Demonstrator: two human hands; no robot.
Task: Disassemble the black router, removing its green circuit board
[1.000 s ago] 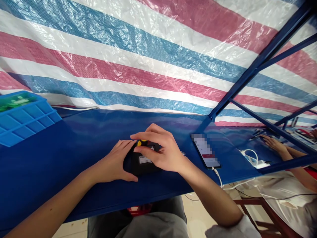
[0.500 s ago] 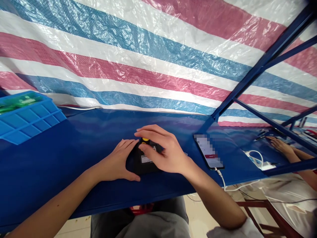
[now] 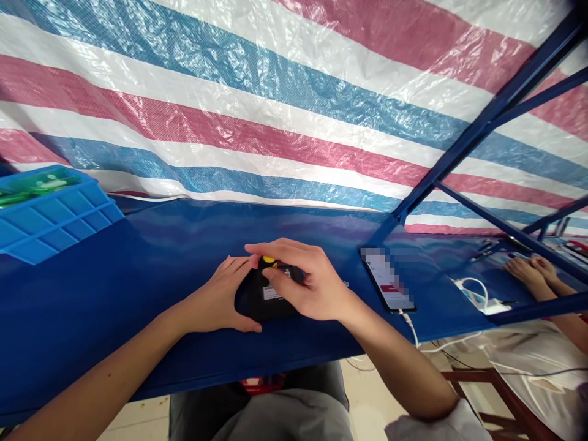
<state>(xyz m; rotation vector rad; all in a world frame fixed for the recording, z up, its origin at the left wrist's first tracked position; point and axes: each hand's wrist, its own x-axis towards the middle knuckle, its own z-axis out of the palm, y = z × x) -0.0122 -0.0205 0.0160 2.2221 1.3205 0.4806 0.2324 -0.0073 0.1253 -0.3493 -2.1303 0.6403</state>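
Observation:
A flat black case with a white printed label lies on the blue table between my hands. At its far left corner is a small rounded yellow part. My left hand is curved round the case's left side, fingertips at the far corner and thumb by the near edge; one fingertip looks reddened. My right hand arches over the case from the right. Its thumb and forefinger are on either side of the yellow part, and the palm hides the case's right side.
A blue bin with green items stands at the left. Right of my hands lies a phone on a white cable. A power strip, blue frame bars and another person's hands are farther right. Striped sheeting hangs behind.
My right hand has dipped slightly, its forefinger lower by the far corner of the case. My left hand has barely moved. The other person's hands have drawn together.

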